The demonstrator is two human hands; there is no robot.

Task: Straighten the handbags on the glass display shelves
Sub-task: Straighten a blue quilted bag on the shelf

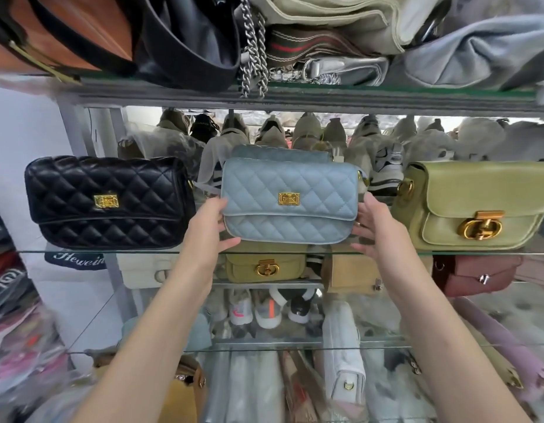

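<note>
Blue quilted bag (289, 206) is mid-row at the glass shelf (142, 252), between black bag (109, 203) and green bag (475, 206). Left hand (212, 227) and right hand (376, 232) clasp its ends. I judge it is being squared. Next: level it, face clasp forward, then let go.

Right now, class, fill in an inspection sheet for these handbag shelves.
Surface: glass shelf, bags standing along its front edge.
Job's things: blue quilted bag central, second blue bag behind it; black quilted bag left; green bag right.
Clutter: wrapped shoes behind the bags; chain strap hanging off the upper shelf.
Grippers: left hand grips the blue quilted bag's left end; right hand holds its right end.
Cables: nothing seen.
Surroundings: maroon bag and olive bag one tier down.
</note>
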